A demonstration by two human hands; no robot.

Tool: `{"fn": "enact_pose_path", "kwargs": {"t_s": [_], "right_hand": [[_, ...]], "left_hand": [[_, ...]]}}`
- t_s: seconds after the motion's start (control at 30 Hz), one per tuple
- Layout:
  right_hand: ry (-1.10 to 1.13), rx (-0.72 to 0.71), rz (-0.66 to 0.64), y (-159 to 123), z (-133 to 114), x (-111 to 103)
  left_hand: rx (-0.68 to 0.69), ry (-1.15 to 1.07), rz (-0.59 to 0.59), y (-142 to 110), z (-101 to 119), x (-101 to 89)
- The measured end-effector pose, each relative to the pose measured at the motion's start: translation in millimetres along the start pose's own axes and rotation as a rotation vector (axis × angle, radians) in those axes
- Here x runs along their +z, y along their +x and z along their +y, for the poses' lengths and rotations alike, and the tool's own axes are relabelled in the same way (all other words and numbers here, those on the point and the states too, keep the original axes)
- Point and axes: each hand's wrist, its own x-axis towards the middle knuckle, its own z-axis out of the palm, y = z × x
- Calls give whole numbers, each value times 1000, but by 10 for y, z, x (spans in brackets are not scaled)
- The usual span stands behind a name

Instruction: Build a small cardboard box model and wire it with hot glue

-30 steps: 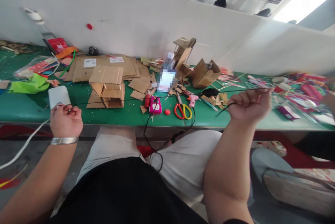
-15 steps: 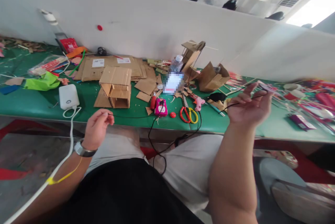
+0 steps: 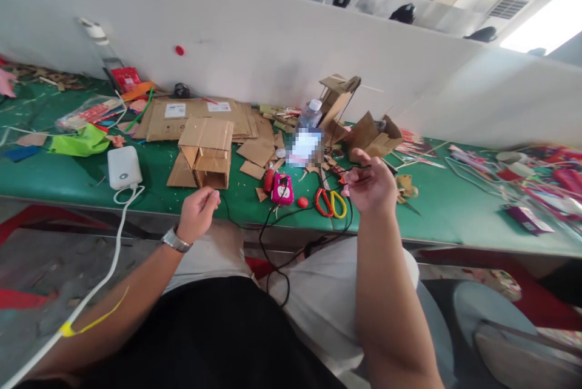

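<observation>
My left hand (image 3: 199, 214) is closed in front of the cardboard box model (image 3: 207, 146), pinching one end of a thin black cord (image 3: 243, 226). The cord sags from there along the table's front edge toward the right. Above the yellow-and-red scissors (image 3: 337, 202), my right hand (image 3: 373, 186) is raised with its fingers curled, the black cord passing between them. Partly behind that hand sits a pink glue gun, mostly hidden. Between my hands lie a magenta box-shaped item (image 3: 282, 190) with a black cable and a small red ball (image 3: 302, 202).
A white power bank (image 3: 124, 168) with a white cable stands at the left. Flat cardboard (image 3: 195, 125), a plastic bottle (image 3: 311, 115), a blurred phone (image 3: 304, 148) and a cardboard structure (image 3: 337, 101) line the back. Craft scraps and a purple box (image 3: 527, 219) lie right.
My right hand has moved left and slightly down, from over the right side to near the scissors. My left hand has moved right. The cord between them now hangs slacker.
</observation>
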Motion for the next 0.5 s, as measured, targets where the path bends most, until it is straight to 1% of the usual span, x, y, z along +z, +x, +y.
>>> {"fn": "enact_pose_path", "kwargs": {"t_s": [0.1, 0.23, 0.3, 0.4, 0.43, 0.5], "right_hand": [[54, 39, -69, -50, -53, 57], [83, 38, -139, -125, -29, 173], [41, 44, -169, -168, 62, 277], [-46, 58, -226, -258, 267, 483], [-98, 46, -247, -302, 339, 560], [-277, -35, -292, -417, 471, 722]], "left_hand": [[66, 70, -6, 29, -81, 7], [73, 50, 4, 11, -113, 1], [67, 8, 19, 22, -118, -6], [60, -42, 48, 48, -104, -8], [62, -46, 54, 48, -85, -3], [65, -62, 63, 23, -16, 18]]}}
